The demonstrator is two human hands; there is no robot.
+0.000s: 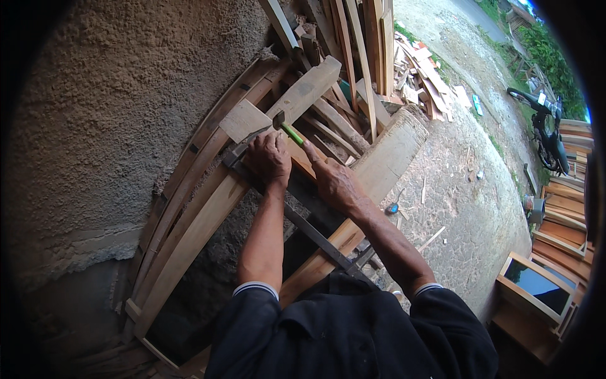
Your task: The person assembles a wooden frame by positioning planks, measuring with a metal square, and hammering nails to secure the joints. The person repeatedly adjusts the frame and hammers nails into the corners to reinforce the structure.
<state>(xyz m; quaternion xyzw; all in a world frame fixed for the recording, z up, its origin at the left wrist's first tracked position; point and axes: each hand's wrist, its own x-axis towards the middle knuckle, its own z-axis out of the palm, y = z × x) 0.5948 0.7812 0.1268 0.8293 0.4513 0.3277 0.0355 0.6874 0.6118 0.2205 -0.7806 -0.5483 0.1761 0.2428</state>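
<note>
My right hand (333, 180) grips a small hammer with a green handle (291, 133), its index finger stretched along the handle. The dark hammer head (278, 120) is just beyond the knuckles of my left hand (270, 155). That left hand is closed over the corner of a wooden frame, and whatever its fingers hold is hidden. Beside it, a long dark metal bar clamp (306, 228) crosses the frame diagonally toward my body. The frame has a curved wooden member (192, 246) on the left and a straight wooden rail (325, 260) on the right. A squared wood block (245, 121) lies beyond my left hand.
A rough wall (126, 114) rises at the left. Stacked boards (372, 50) and scrap wood (426, 76) stand beyond the frame. A thick plank (394, 155) lies right of my hand. Farther right are a motorcycle (548, 136) and a glazed wooden frame (536, 287).
</note>
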